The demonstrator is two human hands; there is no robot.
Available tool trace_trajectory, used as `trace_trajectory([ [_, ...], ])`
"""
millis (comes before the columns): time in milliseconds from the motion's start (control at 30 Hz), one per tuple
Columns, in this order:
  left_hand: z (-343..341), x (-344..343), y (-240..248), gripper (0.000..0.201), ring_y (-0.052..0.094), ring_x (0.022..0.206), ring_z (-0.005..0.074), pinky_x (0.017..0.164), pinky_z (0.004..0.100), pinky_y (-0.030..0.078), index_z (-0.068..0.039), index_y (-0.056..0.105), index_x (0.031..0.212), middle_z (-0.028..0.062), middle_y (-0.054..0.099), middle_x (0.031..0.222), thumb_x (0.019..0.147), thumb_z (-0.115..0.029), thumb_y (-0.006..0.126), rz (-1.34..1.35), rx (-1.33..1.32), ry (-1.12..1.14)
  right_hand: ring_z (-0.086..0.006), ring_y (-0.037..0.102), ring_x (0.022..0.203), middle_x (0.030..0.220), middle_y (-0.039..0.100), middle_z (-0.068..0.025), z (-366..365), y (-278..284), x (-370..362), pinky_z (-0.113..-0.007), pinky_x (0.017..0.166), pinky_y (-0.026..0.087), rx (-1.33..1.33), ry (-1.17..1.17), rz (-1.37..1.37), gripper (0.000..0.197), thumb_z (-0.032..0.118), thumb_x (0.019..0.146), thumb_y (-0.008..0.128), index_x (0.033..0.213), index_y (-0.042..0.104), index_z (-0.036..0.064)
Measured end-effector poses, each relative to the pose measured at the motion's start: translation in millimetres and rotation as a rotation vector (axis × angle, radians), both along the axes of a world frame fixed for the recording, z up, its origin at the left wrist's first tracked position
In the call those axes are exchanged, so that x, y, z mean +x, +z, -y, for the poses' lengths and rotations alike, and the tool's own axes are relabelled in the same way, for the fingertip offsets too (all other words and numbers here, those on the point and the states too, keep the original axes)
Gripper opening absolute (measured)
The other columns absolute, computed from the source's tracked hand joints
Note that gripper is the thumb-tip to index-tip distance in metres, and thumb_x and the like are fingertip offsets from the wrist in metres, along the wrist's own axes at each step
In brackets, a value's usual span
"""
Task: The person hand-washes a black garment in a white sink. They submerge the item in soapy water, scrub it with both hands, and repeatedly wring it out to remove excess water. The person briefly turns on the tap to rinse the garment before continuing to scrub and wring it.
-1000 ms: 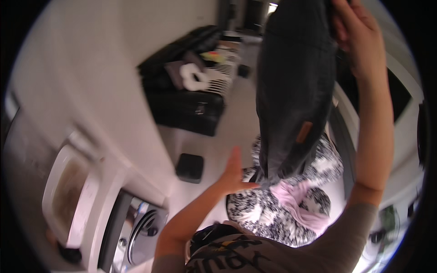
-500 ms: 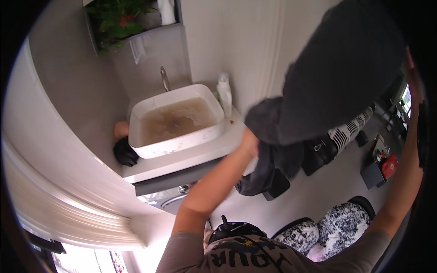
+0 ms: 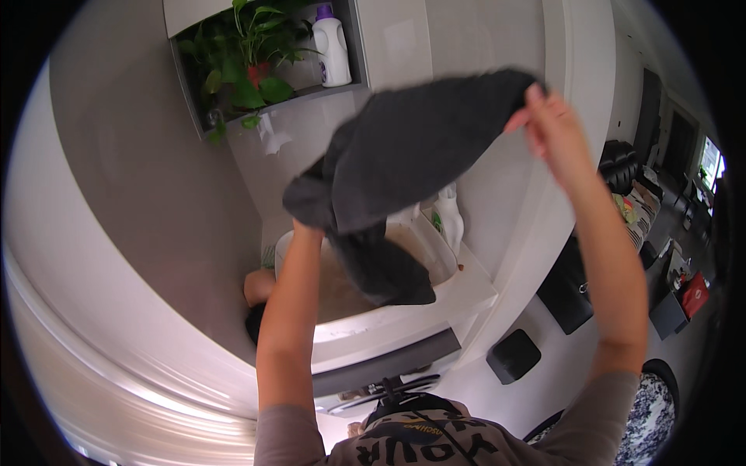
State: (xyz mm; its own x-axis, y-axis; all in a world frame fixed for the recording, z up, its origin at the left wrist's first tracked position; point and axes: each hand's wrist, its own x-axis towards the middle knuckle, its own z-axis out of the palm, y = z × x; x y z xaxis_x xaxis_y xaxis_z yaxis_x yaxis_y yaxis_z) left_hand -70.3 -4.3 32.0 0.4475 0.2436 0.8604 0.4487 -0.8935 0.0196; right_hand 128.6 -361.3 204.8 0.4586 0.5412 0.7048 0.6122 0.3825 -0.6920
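Observation:
A dark grey garment (image 3: 420, 147), whose exact kind I cannot make out, is stretched in the air between my hands. At its upper right end my right hand (image 3: 556, 132) pinches a corner between thumb and fingers. My left hand (image 3: 309, 231) grips the bunched lower left part; cloth covers most of its fingers. From there a loose end hangs over the white basin (image 3: 342, 327). Brownish, cloudy water (image 3: 320, 291) fills the basin, partly hidden by the garment and my left forearm.
A white bottle (image 3: 449, 221) stands right of the basin on the white counter (image 3: 474, 291). Above, a shelf holds a leafy plant (image 3: 249, 58) and a purple-capped bottle (image 3: 332, 50). A tan rounded object (image 3: 258, 287) sits left of the basin. A black stool (image 3: 514, 357) stands on the floor.
The garment has swung from the right side to above the basin, spread between both hands. My right hand has come inward from the right edge; my left hand has moved left and is raised.

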Motion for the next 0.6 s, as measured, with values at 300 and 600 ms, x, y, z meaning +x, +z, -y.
trace_trajectory([
  [300,-105.0,-57.7,-171.4,0.073,0.046,0.119,0.0387,0.1,0.0397,0.039,-0.004,0.04,0.135,0.0228,0.046,0.132,0.077,-0.035,0.071,-0.345,-1.011,0.119,-0.008,0.049,0.045,0.082,0.069,-0.0098,-160.1,-182.9,16.3,-0.022,0.044,0.04,-0.503,0.314,-0.382,0.03,0.032,0.096,0.051,0.1,0.059,0.0041],
  [600,-7.6,-69.5,-77.3,0.094,0.009,0.14,0.0414,0.107,0.0634,0.013,-0.024,0.026,0.146,0.016,0.014,0.153,0.069,-0.065,0.064,-0.744,-0.509,0.1,-0.0284,0.063,0.096,0.102,0.066,-0.0141,-220.6,-243.3,70.3,-0.044,0.078,0.049,-1.264,-0.498,0.662,0.055,0.048,0.083,0.059,0.123,0.054,0.0105],
])
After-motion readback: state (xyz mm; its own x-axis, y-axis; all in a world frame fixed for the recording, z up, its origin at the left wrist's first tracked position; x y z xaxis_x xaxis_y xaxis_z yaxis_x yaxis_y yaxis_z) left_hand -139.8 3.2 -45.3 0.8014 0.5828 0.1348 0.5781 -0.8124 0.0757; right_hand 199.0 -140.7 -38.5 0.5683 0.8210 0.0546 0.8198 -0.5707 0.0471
